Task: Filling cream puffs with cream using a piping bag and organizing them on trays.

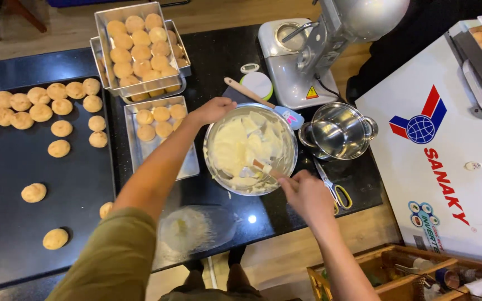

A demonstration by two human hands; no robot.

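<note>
2 bare forearms, no watch, ring or glove on either. Left hand (214, 110) and right hand (307, 196) both uncovered, with short plain nails as far as can be told. Olive-green short fabric sleeve (110, 262) on the left upper arm, loose and softly creased, plain with no print. Right arm bare, with no sleeve visible. Dark trousers (218, 292) just visible below.

A round metal mixing bowl (250, 149) sits upright on the black countertop, just beside a smaller empty steel pot. It is filled with pale, creamy white batter lying in thick folded slabs. A wooden-handled spatula (264, 168) slants into the batter at the bowl's near right edge, blade partly buried.
</note>
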